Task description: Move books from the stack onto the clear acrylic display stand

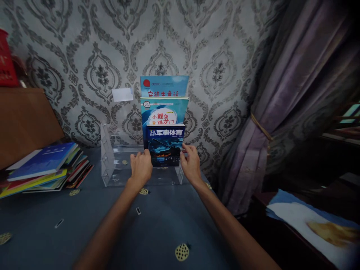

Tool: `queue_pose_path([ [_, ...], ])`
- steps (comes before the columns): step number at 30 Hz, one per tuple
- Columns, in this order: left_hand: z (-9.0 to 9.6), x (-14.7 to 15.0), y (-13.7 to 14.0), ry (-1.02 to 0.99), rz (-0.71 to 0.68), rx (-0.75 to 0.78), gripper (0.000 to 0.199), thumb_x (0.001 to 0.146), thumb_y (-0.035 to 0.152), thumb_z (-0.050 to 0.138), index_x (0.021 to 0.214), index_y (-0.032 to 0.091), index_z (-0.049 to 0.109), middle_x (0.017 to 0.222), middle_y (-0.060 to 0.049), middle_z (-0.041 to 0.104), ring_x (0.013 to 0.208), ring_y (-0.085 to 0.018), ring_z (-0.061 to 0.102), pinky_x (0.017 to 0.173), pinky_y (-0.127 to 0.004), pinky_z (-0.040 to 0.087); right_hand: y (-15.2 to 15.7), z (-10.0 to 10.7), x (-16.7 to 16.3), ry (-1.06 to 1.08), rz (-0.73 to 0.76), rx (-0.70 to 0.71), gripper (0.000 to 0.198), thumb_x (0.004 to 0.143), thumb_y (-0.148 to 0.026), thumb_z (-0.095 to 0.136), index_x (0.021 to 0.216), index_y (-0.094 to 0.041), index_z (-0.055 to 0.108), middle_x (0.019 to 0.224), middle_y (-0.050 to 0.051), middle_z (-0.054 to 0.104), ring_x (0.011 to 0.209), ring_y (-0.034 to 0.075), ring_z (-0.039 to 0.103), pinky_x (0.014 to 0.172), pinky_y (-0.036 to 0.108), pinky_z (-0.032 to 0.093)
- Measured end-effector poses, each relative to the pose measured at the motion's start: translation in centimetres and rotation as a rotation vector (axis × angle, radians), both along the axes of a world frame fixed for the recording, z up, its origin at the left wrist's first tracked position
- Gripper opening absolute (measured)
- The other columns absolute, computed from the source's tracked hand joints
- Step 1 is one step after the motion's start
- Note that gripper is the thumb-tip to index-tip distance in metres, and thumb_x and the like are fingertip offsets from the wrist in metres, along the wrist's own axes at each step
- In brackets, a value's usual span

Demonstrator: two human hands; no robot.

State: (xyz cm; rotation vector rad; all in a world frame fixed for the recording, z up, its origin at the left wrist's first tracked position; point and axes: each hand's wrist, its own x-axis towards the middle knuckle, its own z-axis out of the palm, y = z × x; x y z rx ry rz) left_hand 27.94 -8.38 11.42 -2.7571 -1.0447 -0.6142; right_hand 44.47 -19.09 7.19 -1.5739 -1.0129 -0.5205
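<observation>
A dark blue book with white lettering and a night scene on its cover is held upright between my two hands. My left hand grips its left edge, fingers curled. At the right edge, my right hand pinches it between thumb and fingers. Behind it a clear tiered rack stands against the wall. Two taller books rise in the rack, one behind the other: a teal book and, at the back, a light blue book. The dark book hides their lower parts.
To the left, a loose pile of books lies by a brown box with a red container on top. A tied purple curtain hangs at right. The table has a dark blue cloth. A white card is on the wall.
</observation>
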Motion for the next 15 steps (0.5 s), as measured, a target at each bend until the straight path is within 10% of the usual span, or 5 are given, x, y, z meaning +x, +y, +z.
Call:
queue_pose_path([
  [15, 0.2, -0.35, 0.68, -0.004, -0.005, -0.034, 0.034, 0.096, 0.009, 0.031, 0.114, 0.01, 0.06, 0.101, -0.019, 0.073, 0.102, -0.031, 0.067, 0.087, -0.042, 0.042, -0.09, 0.23, -0.01, 0.01, -0.029, -0.008, 0.039, 0.089, -0.021, 0.047, 0.123, -0.018, 0.065, 0.102, 0.01, 0.059, 0.091, 0.025, 0.061, 0.075, 0.04, 0.057],
])
